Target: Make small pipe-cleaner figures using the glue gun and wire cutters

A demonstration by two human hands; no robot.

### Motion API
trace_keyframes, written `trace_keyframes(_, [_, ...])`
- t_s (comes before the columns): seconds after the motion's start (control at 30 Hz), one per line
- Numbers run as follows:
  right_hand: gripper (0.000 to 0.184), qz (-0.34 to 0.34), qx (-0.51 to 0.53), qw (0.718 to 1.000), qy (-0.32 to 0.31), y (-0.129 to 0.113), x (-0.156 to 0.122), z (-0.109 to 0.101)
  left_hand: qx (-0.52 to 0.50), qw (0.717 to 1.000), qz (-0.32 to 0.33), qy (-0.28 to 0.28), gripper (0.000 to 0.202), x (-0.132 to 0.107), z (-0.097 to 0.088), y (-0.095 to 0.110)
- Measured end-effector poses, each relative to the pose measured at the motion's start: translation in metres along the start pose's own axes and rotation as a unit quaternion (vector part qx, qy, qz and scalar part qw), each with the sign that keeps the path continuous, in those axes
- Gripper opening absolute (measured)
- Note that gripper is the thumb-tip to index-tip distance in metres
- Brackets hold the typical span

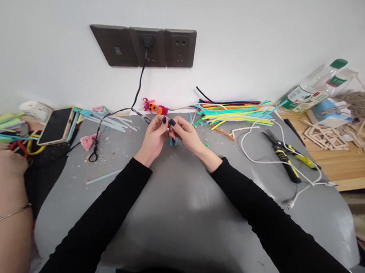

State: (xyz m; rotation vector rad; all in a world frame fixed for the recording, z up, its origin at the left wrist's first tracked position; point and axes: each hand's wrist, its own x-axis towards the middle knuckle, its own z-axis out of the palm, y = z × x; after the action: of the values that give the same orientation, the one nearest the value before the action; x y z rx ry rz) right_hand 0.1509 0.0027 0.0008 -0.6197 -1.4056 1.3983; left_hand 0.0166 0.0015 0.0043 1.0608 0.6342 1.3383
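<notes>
My left hand and my right hand meet above the grey mat, thumbs and fingertips pinched together. Between them is a small piece of pipe cleaner, mostly hidden by my fingers; a fuzzy blue bit shows below. Just behind my hands lies a pink and orange fuzzy figure with dark spots. To the right of it spreads a bundle of coloured pipe cleaners, mostly turquoise and yellow on top.
Yellow-and-black pliers and a white cable lie at right, near a tilted plastic bottle and wooden pieces. At left are a phone, scissors and another person's arm. A black cord hangs from the wall socket.
</notes>
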Motion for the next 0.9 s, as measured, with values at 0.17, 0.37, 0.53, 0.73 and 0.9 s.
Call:
trace_keyframes(0.17, [0.053, -0.002, -0.016, 0.999, 0.038, 0.001, 0.002, -0.004, 0.027, 1.0, -0.008, 0.005, 0.046, -0.002, 0.005, 0.001])
trace_keyframes(0.37, [0.049, -0.016, -0.049, 0.987, 0.151, 0.006, 0.007, -0.017, 0.022, 0.998, 0.014, 0.061, 0.038, 0.002, -0.001, 0.0])
trace_keyframes(0.53, [0.048, -0.048, -0.068, 0.97, 0.229, 0.005, 0.008, -0.027, 0.201, 0.964, 0.103, 0.137, 0.034, 0.008, -0.018, 0.002])
trace_keyframes(0.73, [0.018, -0.099, -0.244, 0.931, 0.255, 0.011, 0.01, -0.04, 0.381, 0.906, 0.097, 0.157, 0.012, 0.014, -0.035, 0.001])
trace_keyframes(0.9, [0.009, -0.059, -0.471, 0.87, 0.136, 0.012, 0.003, -0.037, 0.505, 0.857, 0.067, 0.081, 0.017, 0.014, -0.044, -0.004])
